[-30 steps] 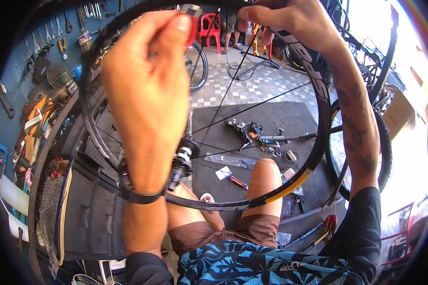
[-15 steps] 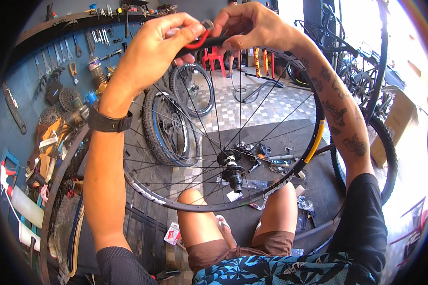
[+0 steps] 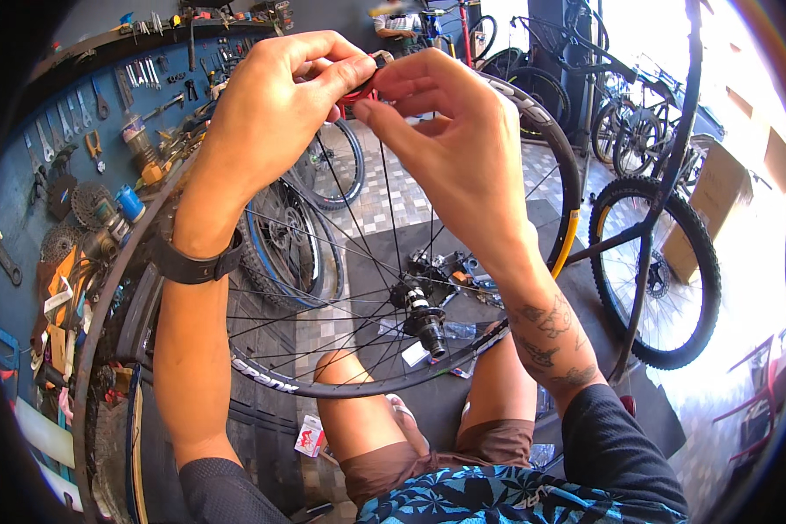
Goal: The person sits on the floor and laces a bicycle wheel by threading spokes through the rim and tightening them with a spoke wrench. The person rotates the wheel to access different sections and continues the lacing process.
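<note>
Both hands meet at the top of a spoked bicycle wheel (image 3: 341, 367) standing between the person's knees, the left hand (image 3: 275, 109) and right hand (image 3: 450, 131) each pinched shut on a small red tool (image 3: 362, 87) at the rim, so the step in hand looks like working a spoke nipple. The red tool sits right between the two sets of fingertips, largely hidden by them. Judging from this, the next move calls for a small, controlled twist while the wheel rests steady on the legs.
</note>
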`<state>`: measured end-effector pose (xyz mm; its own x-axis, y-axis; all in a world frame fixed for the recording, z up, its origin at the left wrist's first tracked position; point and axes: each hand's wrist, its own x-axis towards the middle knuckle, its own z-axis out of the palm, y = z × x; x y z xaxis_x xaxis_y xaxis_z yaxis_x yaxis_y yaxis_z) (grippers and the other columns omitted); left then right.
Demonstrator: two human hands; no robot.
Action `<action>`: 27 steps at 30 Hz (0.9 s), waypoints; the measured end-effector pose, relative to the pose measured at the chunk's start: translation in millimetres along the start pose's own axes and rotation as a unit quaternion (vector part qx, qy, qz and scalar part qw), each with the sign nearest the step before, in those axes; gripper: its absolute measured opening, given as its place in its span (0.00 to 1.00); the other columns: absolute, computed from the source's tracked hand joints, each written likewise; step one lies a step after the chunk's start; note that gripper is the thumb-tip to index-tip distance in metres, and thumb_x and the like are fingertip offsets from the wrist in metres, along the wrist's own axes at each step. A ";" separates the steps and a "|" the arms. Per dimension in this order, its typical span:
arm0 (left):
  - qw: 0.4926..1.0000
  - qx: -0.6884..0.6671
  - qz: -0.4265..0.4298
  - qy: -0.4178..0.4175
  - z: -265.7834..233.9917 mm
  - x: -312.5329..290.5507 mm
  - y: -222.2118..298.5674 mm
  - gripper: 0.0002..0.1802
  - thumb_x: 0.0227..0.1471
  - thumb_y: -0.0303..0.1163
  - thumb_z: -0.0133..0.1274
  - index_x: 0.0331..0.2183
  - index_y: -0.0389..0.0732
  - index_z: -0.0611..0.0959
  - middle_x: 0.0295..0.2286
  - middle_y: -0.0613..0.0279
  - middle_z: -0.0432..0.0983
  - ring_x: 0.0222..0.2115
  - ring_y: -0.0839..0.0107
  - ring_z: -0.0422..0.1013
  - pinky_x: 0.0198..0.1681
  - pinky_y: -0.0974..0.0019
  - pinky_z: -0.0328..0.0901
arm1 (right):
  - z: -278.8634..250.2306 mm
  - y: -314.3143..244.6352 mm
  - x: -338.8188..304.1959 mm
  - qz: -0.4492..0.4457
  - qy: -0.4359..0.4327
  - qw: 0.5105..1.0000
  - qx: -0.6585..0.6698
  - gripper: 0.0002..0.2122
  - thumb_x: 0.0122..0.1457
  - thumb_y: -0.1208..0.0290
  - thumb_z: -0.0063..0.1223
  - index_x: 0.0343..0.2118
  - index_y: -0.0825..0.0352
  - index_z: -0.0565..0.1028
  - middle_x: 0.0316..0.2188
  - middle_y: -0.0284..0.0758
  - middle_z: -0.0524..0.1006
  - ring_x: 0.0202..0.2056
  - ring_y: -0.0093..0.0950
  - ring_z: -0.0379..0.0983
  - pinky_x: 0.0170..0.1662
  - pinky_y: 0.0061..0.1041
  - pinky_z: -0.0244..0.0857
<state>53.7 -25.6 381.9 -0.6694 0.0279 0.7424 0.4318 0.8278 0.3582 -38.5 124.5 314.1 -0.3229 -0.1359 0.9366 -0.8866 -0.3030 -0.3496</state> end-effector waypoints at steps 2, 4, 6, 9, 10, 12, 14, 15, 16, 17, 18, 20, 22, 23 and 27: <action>1.000 0.011 0.005 0.003 -0.8 -1.2 0.3 0.11 0.64 0.33 0.58 0.37 0.34 0.87 0.24 0.67 0.80 0.24 0.82 0.71 0.29 0.73 0.67 | 4.1 -2.1 4.6 0.019 -0.005 1.000 0.002 0.09 0.58 0.73 0.70 0.37 0.72 0.82 0.32 0.33 0.85 0.35 0.18 0.82 0.37 0.19 0.76; 1.000 0.009 0.027 -0.008 -2.1 -1.0 1.2 0.11 0.64 0.33 0.58 0.36 0.34 0.87 0.24 0.67 0.80 0.24 0.83 0.71 0.29 0.73 0.67 | 2.2 -6.9 4.1 0.012 -0.006 0.999 -0.029 0.10 0.57 0.73 0.71 0.38 0.72 0.83 0.33 0.35 0.86 0.35 0.20 0.83 0.39 0.21 0.76; 1.000 0.012 0.015 -0.015 -3.3 0.0 3.0 0.11 0.65 0.32 0.57 0.36 0.33 0.86 0.24 0.67 0.80 0.25 0.83 0.71 0.30 0.73 0.67 | 3.8 -11.9 1.6 0.000 0.007 0.997 -0.079 0.11 0.55 0.72 0.72 0.36 0.72 0.82 0.32 0.36 0.85 0.34 0.22 0.83 0.39 0.23 0.76; 0.998 0.025 0.016 -0.048 -8.0 0.3 8.7 0.12 0.67 0.33 0.55 0.37 0.33 0.85 0.29 0.70 0.79 0.32 0.84 0.71 0.37 0.74 0.67 | 18.9 -18.1 -3.7 -0.053 0.059 0.981 -0.177 0.18 0.49 0.68 0.73 0.35 0.70 0.73 0.35 0.45 0.74 0.33 0.46 0.77 0.37 0.42 0.73; 0.997 0.034 0.018 -0.064 -9.8 -0.4 11.1 0.12 0.68 0.33 0.55 0.38 0.33 0.84 0.31 0.72 0.79 0.34 0.85 0.71 0.40 0.75 0.68 | 25.8 -19.2 -4.2 -0.024 0.073 0.981 -0.177 0.18 0.50 0.67 0.72 0.36 0.70 0.72 0.36 0.44 0.74 0.33 0.45 0.78 0.33 0.42 0.74; 0.997 0.038 0.006 -0.063 -11.2 -5.0 15.2 0.12 0.68 0.32 0.53 0.38 0.33 0.84 0.31 0.72 0.79 0.35 0.85 0.71 0.41 0.76 0.67 | 33.1 -21.3 -5.9 -0.014 0.104 0.977 -0.185 0.17 0.52 0.68 0.71 0.36 0.70 0.72 0.36 0.45 0.73 0.32 0.45 0.78 0.31 0.40 0.74; 0.998 0.023 -0.004 -0.064 -11.8 -6.8 17.5 0.12 0.68 0.32 0.53 0.38 0.33 0.84 0.31 0.72 0.79 0.35 0.85 0.71 0.41 0.76 0.66 | 39.8 -23.9 -8.5 -0.026 0.124 0.971 -0.204 0.16 0.53 0.69 0.69 0.36 0.69 0.72 0.37 0.45 0.73 0.31 0.45 0.79 0.30 0.40 0.75; 0.999 0.008 0.000 -0.047 -11.5 -6.9 17.6 0.13 0.66 0.32 0.53 0.38 0.29 0.85 0.29 0.65 0.82 0.32 0.82 0.72 0.38 0.71 0.69 | 40.0 -24.1 -9.6 -0.017 0.123 0.977 -0.172 0.13 0.53 0.71 0.68 0.35 0.69 0.74 0.36 0.44 0.73 0.32 0.43 0.78 0.32 0.38 0.75; 0.999 -0.013 0.008 -0.039 -11.3 -6.1 17.2 0.14 0.66 0.32 0.53 0.39 0.30 0.85 0.29 0.66 0.82 0.32 0.82 0.72 0.38 0.72 0.69 | 38.1 -24.1 -11.1 -0.008 0.120 0.981 -0.152 0.12 0.53 0.71 0.69 0.34 0.70 0.76 0.35 0.42 0.75 0.32 0.38 0.79 0.34 0.34 0.75; 0.999 -0.035 0.015 -0.030 -12.4 -5.1 16.7 0.14 0.66 0.33 0.53 0.39 0.30 0.85 0.30 0.66 0.82 0.32 0.82 0.72 0.38 0.72 0.69 | 34.7 -23.2 -13.0 -0.008 0.118 0.985 -0.128 0.11 0.54 0.72 0.70 0.34 0.71 0.78 0.35 0.39 0.76 0.32 0.32 0.79 0.35 0.29 0.75; 0.998 -0.054 0.004 -0.023 -13.0 -4.1 15.9 0.15 0.67 0.33 0.53 0.39 0.30 0.86 0.30 0.66 0.82 0.32 0.82 0.72 0.38 0.72 0.69 | 31.3 -22.1 -15.9 -0.017 0.112 0.988 -0.104 0.10 0.54 0.73 0.71 0.33 0.71 0.80 0.34 0.37 0.78 0.32 0.27 0.80 0.37 0.25 0.75; 0.996 -0.028 -0.012 -0.079 -22.6 -3.7 16.6 0.12 0.66 0.33 0.55 0.42 0.33 0.86 0.32 0.67 0.82 0.33 0.82 0.74 0.37 0.72 0.70 | 19.5 -17.8 -24.0 -0.006 0.101 0.995 0.004 0.07 0.59 0.77 0.67 0.37 0.73 0.82 0.38 0.36 0.78 0.38 0.21 0.78 0.42 0.22 0.75; 0.993 0.003 -0.006 -0.122 -29.7 -5.9 17.9 0.11 0.66 0.31 0.56 0.43 0.34 0.85 0.33 0.67 0.82 0.33 0.81 0.75 0.37 0.72 0.71 | 10.6 -13.3 -36.2 0.086 0.105 0.974 0.183 0.08 0.60 0.76 0.68 0.38 0.73 0.80 0.41 0.36 0.77 0.42 0.24 0.79 0.44 0.25 0.76; 0.991 0.009 0.006 -0.136 -32.8 -3.6 18.9 0.11 0.64 0.31 0.58 0.45 0.36 0.84 0.33 0.68 0.81 0.32 0.81 0.76 0.34 0.72 0.72 | 7.5 -12.3 -44.4 0.153 0.089 0.951 0.254 0.07 0.64 0.76 0.65 0.40 0.73 0.80 0.42 0.32 0.78 0.45 0.21 0.78 0.48 0.22 0.75; 0.988 -0.016 -0.026 -0.150 -40.5 -5.3 26.4 0.11 0.63 0.32 0.59 0.45 0.38 0.84 0.33 0.68 0.81 0.29 0.81 0.75 0.27 0.73 0.71 | 13.4 -7.4 -69.3 0.207 0.051 0.924 0.316 0.09 0.67 0.75 0.62 0.45 0.73 0.77 0.48 0.38 0.81 0.47 0.23 0.80 0.52 0.24 0.73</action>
<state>93.1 -26.6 410.3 -0.8377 0.1546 0.5238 0.4083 0.8143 0.4127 -5.1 123.5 251.5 -0.6487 -0.2844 0.7059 -0.3193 -0.7403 -0.5917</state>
